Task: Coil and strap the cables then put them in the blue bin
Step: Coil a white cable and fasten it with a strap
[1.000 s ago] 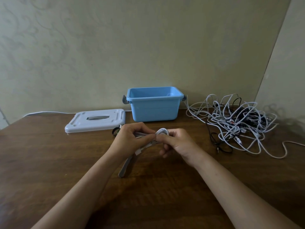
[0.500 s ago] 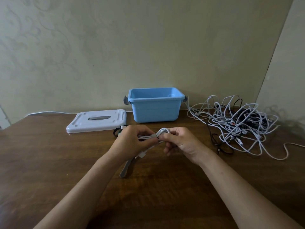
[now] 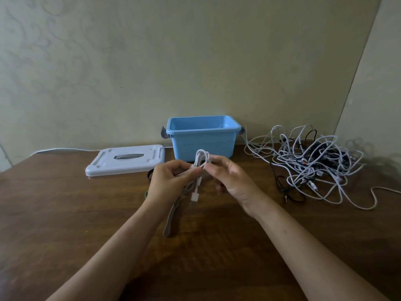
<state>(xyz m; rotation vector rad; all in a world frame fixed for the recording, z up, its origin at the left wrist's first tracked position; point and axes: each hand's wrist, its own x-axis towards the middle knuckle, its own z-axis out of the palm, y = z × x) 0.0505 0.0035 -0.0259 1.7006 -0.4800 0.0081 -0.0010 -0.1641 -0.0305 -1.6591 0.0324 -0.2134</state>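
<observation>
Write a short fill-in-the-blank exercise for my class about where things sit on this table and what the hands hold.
1. Both hands, left hand and right hand, hold a coiled ____ cable.
2. The bin behind the hands is coloured ____.
3. The bin's lid lies flat on the table to the bin's ____.
4. The tangled cable pile lies to the bin's ____.

Missing words: white; blue; left; right
</observation>
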